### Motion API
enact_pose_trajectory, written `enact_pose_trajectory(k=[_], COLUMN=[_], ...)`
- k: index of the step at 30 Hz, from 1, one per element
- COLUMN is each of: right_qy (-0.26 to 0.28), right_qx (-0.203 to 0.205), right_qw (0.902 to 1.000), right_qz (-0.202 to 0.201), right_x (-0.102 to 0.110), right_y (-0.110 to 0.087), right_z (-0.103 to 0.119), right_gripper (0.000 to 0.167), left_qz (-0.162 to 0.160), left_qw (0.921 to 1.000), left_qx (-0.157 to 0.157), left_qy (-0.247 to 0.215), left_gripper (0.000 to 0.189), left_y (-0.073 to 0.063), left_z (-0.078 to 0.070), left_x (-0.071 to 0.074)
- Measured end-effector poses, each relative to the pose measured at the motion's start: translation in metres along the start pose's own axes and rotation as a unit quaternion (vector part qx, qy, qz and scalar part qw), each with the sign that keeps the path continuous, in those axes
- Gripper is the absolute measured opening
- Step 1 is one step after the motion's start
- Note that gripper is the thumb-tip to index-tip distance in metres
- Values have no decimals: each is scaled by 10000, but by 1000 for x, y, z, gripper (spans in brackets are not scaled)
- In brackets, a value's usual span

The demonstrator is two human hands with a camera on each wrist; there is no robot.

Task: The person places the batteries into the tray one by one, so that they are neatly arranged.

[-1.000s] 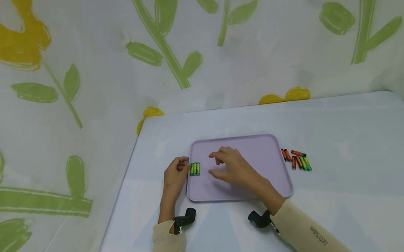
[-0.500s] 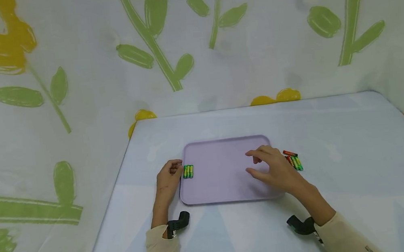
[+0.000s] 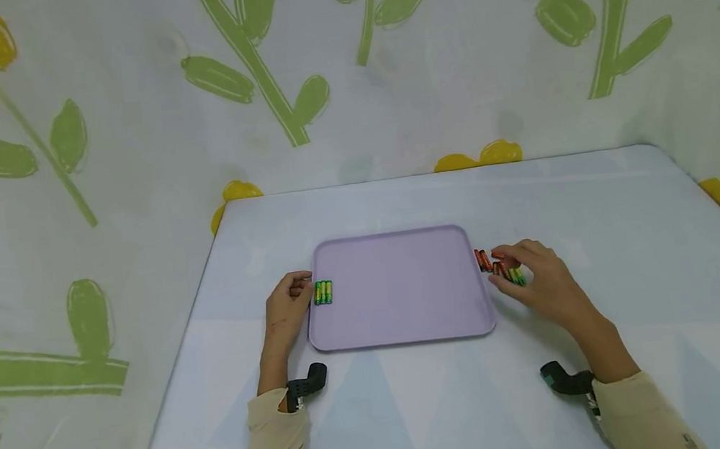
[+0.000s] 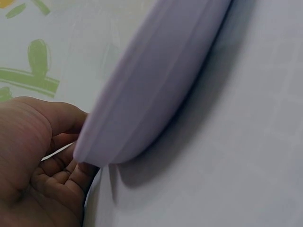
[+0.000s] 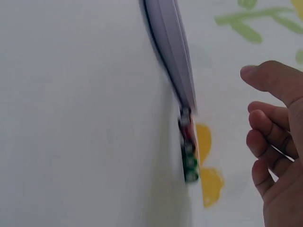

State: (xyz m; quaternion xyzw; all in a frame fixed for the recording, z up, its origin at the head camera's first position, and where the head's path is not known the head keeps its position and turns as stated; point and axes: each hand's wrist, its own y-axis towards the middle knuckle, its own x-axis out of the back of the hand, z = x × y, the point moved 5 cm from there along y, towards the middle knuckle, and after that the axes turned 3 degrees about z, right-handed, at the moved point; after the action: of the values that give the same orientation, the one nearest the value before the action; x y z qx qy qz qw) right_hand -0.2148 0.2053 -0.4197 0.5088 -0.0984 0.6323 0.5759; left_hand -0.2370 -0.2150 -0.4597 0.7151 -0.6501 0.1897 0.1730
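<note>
The left hand (image 3: 285,311) pinches the left rim of a lilac rectangular tray (image 3: 399,293) with curled fingers. The right hand (image 3: 544,280), fingers and thumb parted and gripping nothing, hovers at loose small red and green cylindrical batteries (image 3: 484,262) beside the tray's right edge. Three green cylindrical batteries (image 3: 324,292) lie inside its left edge.

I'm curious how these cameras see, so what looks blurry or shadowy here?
Right wrist view: the AAA-style batteries are blurred, while the right hand looks crisper; left wrist view: a soft shadow lies on the tabletop alongside the lilac tray; head view: even light, without strong glare.
</note>
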Motion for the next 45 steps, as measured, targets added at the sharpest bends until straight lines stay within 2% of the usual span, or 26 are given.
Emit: enact_pose_trajectory(k=[2, 6, 9, 13, 25, 31, 37, 45], right_qy=[-97, -231, -232, -203, -76, 54, 26, -201], right_qx=[-169, -604, -816, -933, -1091, -1088, -1141, -1528], right_qw=[9997, 9958, 9913, 9877, 9815, 9775, 9781, 9753], right_qz=[130, 649, 1002, 1238, 1571, 1808, 1738, 1580], right_x=[7, 12, 11, 8, 4, 2, 4, 16], right_y=[-4, -10, -14, -17, -17, -17, -16, -17], right_z=[-7, -18, -25, -33, -45, -47, -47, -43], right_gripper=[44, 41, 42, 44, 46, 46, 44, 45], left_qz=[51, 40, 22, -1, -75, -101, -132, -128], left_qw=[10000, 9999, 9998, 9997, 9997, 9991, 9993, 9993], left_qx=[29, 146, 195, 240, 246, 405, 356, 352], left_qy=[2, 13, 11, -13, -4, 26, 6, 11], left_gripper=[28, 28, 28, 28, 28, 28, 27, 27], left_y=[-2, -4, -5, -7, -7, -10, -11, -10], left_z=[0, 3, 6, 6, 5, 5, 4, 6], left_x=[-1, 0, 1, 0, 3, 5, 6, 4])
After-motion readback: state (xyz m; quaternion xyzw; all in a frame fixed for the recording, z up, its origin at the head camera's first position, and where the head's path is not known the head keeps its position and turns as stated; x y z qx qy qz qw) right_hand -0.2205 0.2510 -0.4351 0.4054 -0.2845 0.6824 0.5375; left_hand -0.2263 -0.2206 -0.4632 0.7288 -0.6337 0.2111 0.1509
